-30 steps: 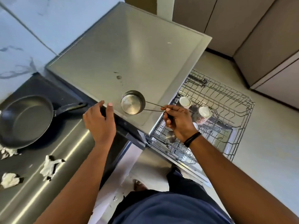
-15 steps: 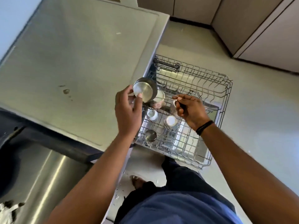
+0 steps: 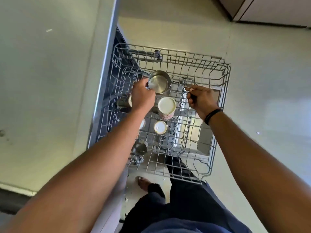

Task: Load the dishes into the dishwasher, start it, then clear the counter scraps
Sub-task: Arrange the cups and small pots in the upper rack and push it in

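Steel saucepan (image 3: 159, 82) hangs over the pulled-out dishwasher rack (image 3: 217, 105), above the upturned cups (image 3: 166, 106). Left hand (image 3: 143, 96) grips its rim; right hand (image 3: 201, 100) pinches the thin wire handle (image 3: 180, 84).

**Both arms out, both hands gripping**

Left hand (image 3: 142, 96) is stretched forward, back of the hand up, fingers curled at the rim of the small steel pan (image 3: 159, 82). Right hand (image 3: 201, 99) is out too, knuckles up, fingers pinching the pan's thin handle, dark band on the wrist.
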`<state>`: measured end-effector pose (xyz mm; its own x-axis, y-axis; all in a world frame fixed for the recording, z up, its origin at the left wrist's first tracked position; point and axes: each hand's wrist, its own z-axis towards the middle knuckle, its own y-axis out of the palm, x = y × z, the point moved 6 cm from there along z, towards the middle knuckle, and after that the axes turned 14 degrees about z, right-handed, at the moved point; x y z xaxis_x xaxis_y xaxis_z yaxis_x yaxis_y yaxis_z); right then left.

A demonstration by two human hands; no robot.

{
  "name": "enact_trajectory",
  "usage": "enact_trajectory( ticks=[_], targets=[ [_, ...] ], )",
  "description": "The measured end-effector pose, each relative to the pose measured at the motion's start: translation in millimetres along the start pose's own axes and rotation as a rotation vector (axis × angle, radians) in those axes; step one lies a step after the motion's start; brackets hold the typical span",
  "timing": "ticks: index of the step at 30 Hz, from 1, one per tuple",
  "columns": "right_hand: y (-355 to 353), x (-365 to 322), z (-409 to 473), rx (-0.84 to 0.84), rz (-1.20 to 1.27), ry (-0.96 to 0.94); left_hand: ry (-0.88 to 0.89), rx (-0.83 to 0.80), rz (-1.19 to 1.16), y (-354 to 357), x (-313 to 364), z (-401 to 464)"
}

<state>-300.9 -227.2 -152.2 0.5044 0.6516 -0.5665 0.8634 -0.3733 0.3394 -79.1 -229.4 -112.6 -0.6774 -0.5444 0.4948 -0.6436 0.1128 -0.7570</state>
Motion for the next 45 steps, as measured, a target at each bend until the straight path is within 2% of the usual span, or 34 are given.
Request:
enact_trajectory(
  ticks=[4, 10, 15, 21, 33, 40, 45],
  targets=[
    [-2, 5, 49, 0.059, -0.051, 0.021, -0.073, -0.089, 0.072, 29, -13, 37],
    [1, 17, 91, 0.064, -0.184, 0.094, -0.144, -0.050, 0.182, 46, -37, 59],
    [-3, 26, 101, 0.076, -0.229, 0.103, -0.131, -0.005, 0.315, 50, -46, 62],
    [5, 18, 113, 0.133, -0.113, 0.074, -0.107, 0.028, 0.275, 50, -37, 82],
    [19, 6, 145, 0.217, -0.085, 0.086, -0.102, -0.009, 0.268, 58, -25, 133],
    [24, 2, 139, 0.161, -0.076, 0.070, -0.135, -0.086, 0.222, 64, -40, 134],
    [11, 10, 115, 0.175, -0.053, 0.077, -0.066, 0.028, 0.190, 45, -42, 99]
  ],
)
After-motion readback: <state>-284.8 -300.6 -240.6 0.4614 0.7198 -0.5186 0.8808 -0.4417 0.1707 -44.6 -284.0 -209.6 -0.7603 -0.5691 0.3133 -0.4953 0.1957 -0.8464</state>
